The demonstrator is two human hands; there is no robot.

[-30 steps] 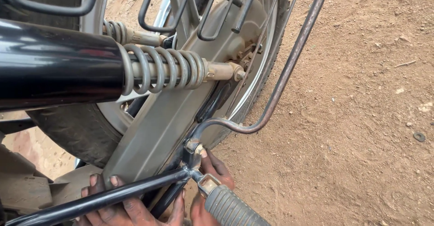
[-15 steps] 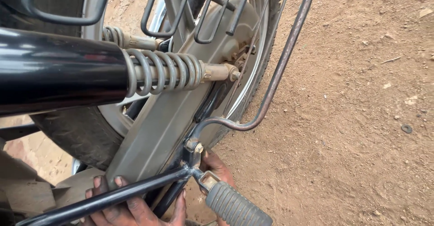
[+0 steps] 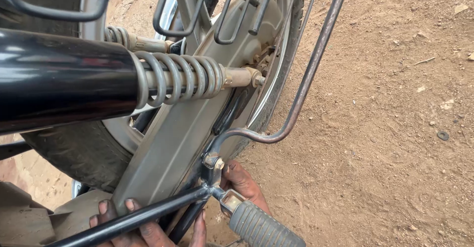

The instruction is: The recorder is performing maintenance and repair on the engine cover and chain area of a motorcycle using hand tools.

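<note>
My left hand [image 3: 143,227] clasps the black frame bar [image 3: 148,215]; my right hand [image 3: 244,183], behind the footrest [image 3: 261,227], has a grip I cannot tell.

Shock absorber body [image 3: 59,81] gloss black; its coil spring [image 3: 180,78] dull grey-silver. Chain cover [image 3: 173,148] flat grey. Footpeg rubber [image 3: 264,226] dark grey, ribbed. Guard rail [image 3: 306,84] brownish grey, rust-tinged. Tyre [image 3: 64,153] black. Ground [image 3: 385,128] reddish-brown dirt.

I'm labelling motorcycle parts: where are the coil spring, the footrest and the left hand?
coil spring [image 3: 180,79], head view, middle coils.
footrest [image 3: 264,227], head view, ribbed rubber sleeve.
left hand [image 3: 133,225], head view, knuckles behind the black bar.
</note>
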